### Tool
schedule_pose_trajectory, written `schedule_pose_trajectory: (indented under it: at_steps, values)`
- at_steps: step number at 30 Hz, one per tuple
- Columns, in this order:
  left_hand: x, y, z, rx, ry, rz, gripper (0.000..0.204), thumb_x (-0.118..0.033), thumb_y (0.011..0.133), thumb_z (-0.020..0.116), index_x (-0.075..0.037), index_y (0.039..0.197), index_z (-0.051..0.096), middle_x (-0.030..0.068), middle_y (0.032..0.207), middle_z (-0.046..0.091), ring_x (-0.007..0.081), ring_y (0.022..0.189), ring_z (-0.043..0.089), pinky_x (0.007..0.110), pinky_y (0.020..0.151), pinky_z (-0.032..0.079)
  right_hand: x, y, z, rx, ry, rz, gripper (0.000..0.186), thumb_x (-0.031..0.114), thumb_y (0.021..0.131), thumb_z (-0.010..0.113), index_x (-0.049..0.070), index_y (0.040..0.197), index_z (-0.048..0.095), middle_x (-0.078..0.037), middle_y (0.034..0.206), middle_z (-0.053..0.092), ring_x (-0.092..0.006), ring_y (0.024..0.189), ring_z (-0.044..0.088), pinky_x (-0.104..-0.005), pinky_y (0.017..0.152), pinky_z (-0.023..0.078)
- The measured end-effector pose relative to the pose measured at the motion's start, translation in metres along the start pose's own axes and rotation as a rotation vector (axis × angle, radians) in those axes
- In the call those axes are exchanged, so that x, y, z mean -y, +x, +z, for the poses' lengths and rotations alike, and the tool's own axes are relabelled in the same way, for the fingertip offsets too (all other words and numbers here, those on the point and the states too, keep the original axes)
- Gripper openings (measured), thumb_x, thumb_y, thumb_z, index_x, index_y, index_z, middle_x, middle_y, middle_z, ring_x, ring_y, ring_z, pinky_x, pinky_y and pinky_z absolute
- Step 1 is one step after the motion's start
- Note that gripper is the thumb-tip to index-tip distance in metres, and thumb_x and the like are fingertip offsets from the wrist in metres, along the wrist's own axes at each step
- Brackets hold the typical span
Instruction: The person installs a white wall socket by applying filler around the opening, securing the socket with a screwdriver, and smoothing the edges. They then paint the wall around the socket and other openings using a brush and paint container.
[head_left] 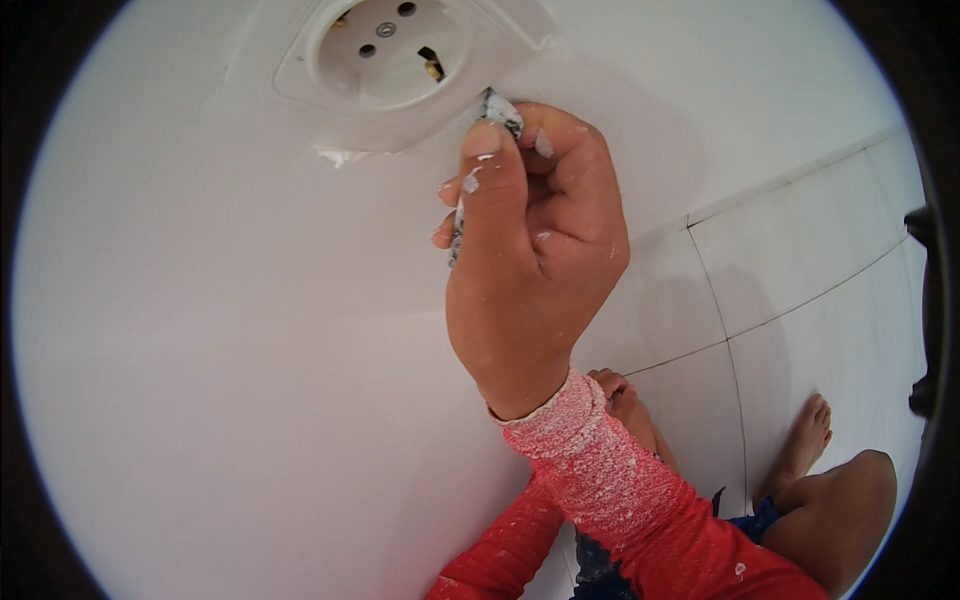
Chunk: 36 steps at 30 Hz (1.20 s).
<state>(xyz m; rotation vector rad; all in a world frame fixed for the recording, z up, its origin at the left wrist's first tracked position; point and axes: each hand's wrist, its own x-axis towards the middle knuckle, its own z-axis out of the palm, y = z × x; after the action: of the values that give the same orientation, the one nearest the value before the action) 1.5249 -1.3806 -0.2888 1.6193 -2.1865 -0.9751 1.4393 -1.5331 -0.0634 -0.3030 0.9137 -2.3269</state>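
Observation:
My right hand (535, 240) is closed, pinching a narrow dark tool caked with white filler (502, 112) between thumb and bent fingers. The tool's pointed dark tip is at the lower right edge of a white wall socket (390, 85); I cannot tell whether it touches. More of the speckled tool shows below the fingertips, but its exact kind is hidden. White flecks stick to my thumb and fingers. The socket sits in a square frame with round holes and brass contacts. My left arm (500, 550), in a red sleeve, passes behind the right forearm, which hides the left hand.
A smooth white wall (230, 400) fills the left and middle. A ragged white patch (343, 156) lies just under the socket frame. Pale floor tiles (800, 240) with dark joints meet the wall at right. My bare foot (805, 435) and bent knee (865, 490) are at lower right.

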Motion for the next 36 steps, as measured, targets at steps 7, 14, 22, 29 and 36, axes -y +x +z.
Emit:
schedule_pose_trajectory:
  at_steps: [7, 14, 22, 29, 36]
  values:
    - [0.01, -0.008, -0.001, -0.023, -0.042, 0.018, 0.01, -0.014, 0.084, 0.069, -0.004, 0.085, 0.07, 0.0107, 0.079, 0.065, 0.0272, 0.075, 0.062, 0.036, 0.067, 0.05, 0.011, 0.014, -0.013, 0.116, 0.023, 0.061, 0.006, 0.006, 0.094, 0.064, 0.002, 0.095, 0.059, -0.002, 0.079, 0.061, -0.0086, 0.066, 0.057, -0.0225, 0.053, 0.046]
    - [0.004, -0.004, -0.005, -0.016, -0.014, 0.043, 0.011, -0.015, 0.084, 0.069, -0.004, 0.085, 0.069, 0.0108, 0.079, 0.065, 0.0275, 0.075, 0.062, 0.037, 0.067, 0.05, 0.022, 0.034, -0.027, 0.091, 0.129, 0.054, 0.009, 0.006, 0.092, 0.067, 0.002, 0.092, 0.059, -0.004, 0.077, 0.063, -0.0097, 0.066, 0.064, -0.0224, 0.057, 0.048]
    - [0.004, -0.007, -0.002, -0.024, -0.018, 0.042, 0.011, -0.016, 0.084, 0.069, -0.004, 0.085, 0.069, 0.0109, 0.079, 0.065, 0.0279, 0.075, 0.062, 0.037, 0.067, 0.05, 0.014, 0.039, -0.021, 0.099, 0.026, -0.165, 0.015, 0.007, 0.089, 0.073, 0.001, 0.086, 0.06, -0.007, 0.076, 0.065, -0.0129, 0.066, 0.067, -0.0263, 0.061, 0.056]
    - [0.006, -0.012, -0.002, -0.024, -0.015, 0.039, 0.012, -0.016, 0.085, 0.069, -0.004, 0.085, 0.069, 0.011, 0.08, 0.065, 0.0283, 0.075, 0.062, 0.037, 0.068, 0.05, 0.007, 0.041, -0.02, 0.068, -0.107, -0.303, 0.017, 0.003, 0.084, 0.074, 0.003, 0.082, 0.057, -0.005, 0.071, 0.061, -0.0137, 0.057, 0.06, -0.0264, 0.053, 0.049]
    - [0.002, -0.016, -0.01, -0.022, -0.011, 0.047, 0.012, -0.017, 0.085, 0.068, -0.004, 0.085, 0.069, 0.0111, 0.08, 0.065, 0.0286, 0.076, 0.062, 0.038, 0.068, 0.05, -0.001, 0.047, -0.016, 0.061, -0.209, -0.459, 0.02, -0.001, 0.08, 0.073, 0.005, 0.08, 0.054, -0.004, 0.068, 0.051, -0.0154, 0.052, 0.049, -0.0285, 0.047, 0.041]
